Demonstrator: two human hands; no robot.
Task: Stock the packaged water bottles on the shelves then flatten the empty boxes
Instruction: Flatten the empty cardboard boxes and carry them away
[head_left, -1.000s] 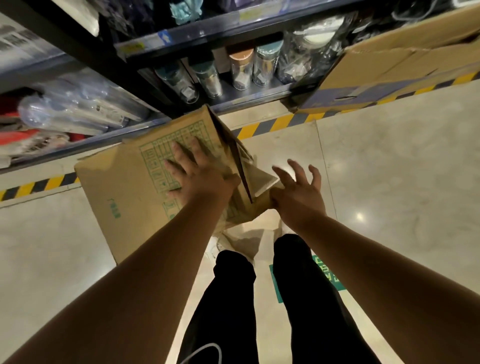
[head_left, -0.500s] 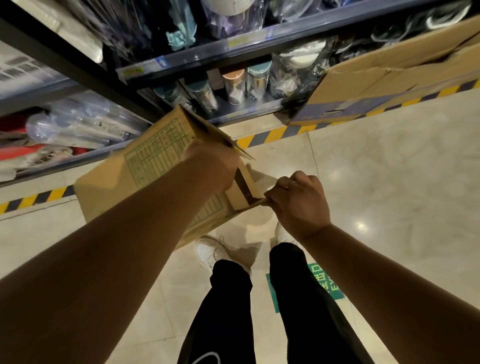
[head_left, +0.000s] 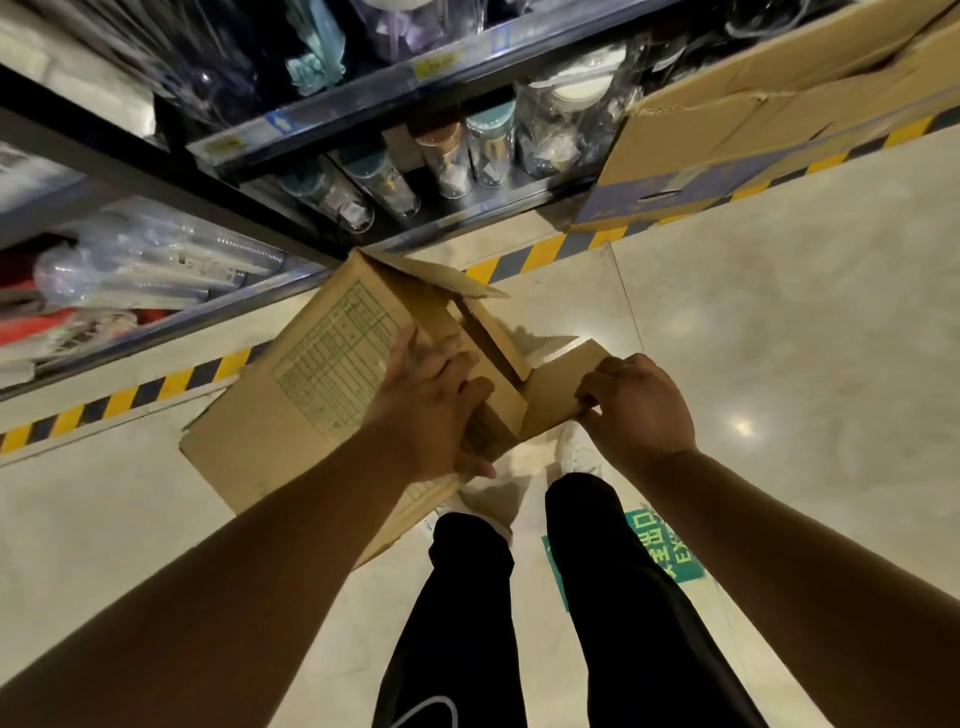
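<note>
A brown cardboard box (head_left: 332, 384) sits at the centre of the frame, held above the pale floor (head_left: 779, 338) in front of the person's legs. The left hand (head_left: 434, 410) presses flat on its printed face, its grip spread, thumb hooked under the near edge. The right hand (head_left: 636, 408) has its grip closed on an end flap (head_left: 563, 384) right of centre. In the upper middle, packaged bottles (head_left: 447, 161) stand on the lowest shelf (head_left: 467, 208). Another open box (head_left: 753, 119) lies at upper right.
</note>
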